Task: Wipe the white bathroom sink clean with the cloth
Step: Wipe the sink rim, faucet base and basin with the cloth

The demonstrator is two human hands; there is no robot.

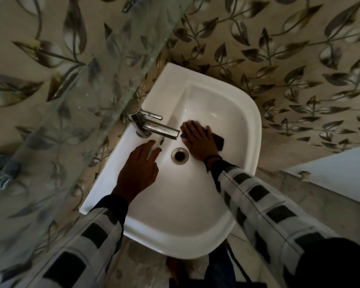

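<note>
Cloth mostly hidden under hand; glass blur and frame edges cut the rest

Cloth (219,141) inside the sink (254,125): only a dark corner shows past the right hand (197,142), which lies flat over it; rest covered, shape can't tell. Tap (154,126) on sink's left rim: base partly behind a blurred glass pane (87,96). Sink's near-left rim is under the left sleeve (104,225); that & the right sleeve (268,204) are cut off at bottom edge. Below sink, floor (146,265) too dark to read. White slab (341,173) right of sink, cut by frame edge, unidentifiable.
</note>
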